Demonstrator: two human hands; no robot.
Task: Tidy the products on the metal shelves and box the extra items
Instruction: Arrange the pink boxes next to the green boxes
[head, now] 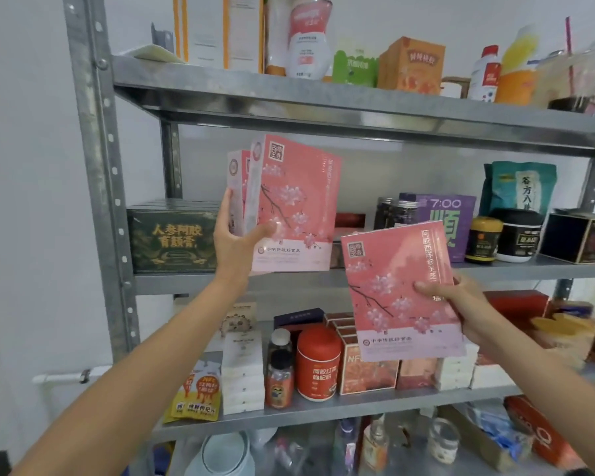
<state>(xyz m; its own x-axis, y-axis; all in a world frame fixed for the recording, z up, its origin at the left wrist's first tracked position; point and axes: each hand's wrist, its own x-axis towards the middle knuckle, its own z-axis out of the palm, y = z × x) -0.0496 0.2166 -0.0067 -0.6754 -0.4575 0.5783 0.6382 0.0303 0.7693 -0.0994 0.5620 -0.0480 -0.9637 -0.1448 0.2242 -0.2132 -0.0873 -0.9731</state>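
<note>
My left hand (236,242) clasps two pink cartons (289,201) upright at the middle shelf (193,281), my right hand (461,304) pinches a third carton (399,290) lower down by its edge: light, stiff, slippery card, I judge.

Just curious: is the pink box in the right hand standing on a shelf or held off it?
Held off it: the right hand grips the pink box, tilted, before the shelves.

Metal shelves (289,101) — grey, smooth, dull shine. Pink boxes (296,201) — thin card, smooth, bit shiny. Dark green box (172,238): glossy, gold print. Red tub (318,362): smooth plastic, matt. Yellow pouches (200,396): shiny crinkly foil. Small jar (443,441): clear glass. Wall (21,166): white, matt.
</note>
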